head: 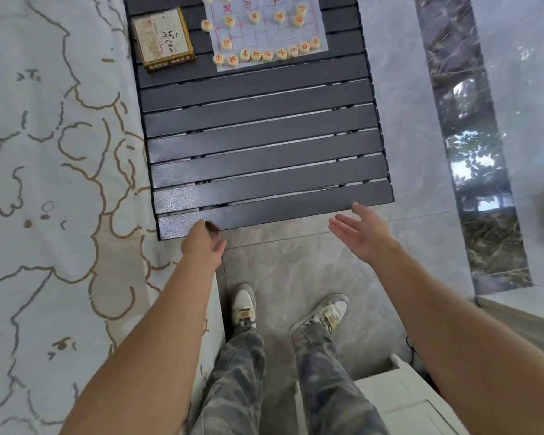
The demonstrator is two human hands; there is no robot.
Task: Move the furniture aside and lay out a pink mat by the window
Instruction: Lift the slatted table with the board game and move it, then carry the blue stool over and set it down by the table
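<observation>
The step in hand is the first one, to move the furniture aside. A low dark slatted table (264,146) fills the middle and upper part of the frame, between a bed with a white patterned cover (54,183) on the left side and a glass window (496,152) on the right side. At the upper edge, the table carries a paper game board (264,36) with round pieces and, just beside it to the left, a small box (162,39).

The left hand (203,243) is at the near left corner of the table; its fingers are hidden under the edge, so I cannot tell if it already grips or only touches. The right hand (358,232) is wide open, palm turned inward, close to the near right edge but not yet touching it, and it holds nothing.

The pink mat is not in view, so laying it out by the window has not begun, in my judgement.

The next move probably calls for the right hand to close on the near edge, then for both hands to lift or pull evenly. The table should stay level, because the loose pieces could slide off the board.
</observation>
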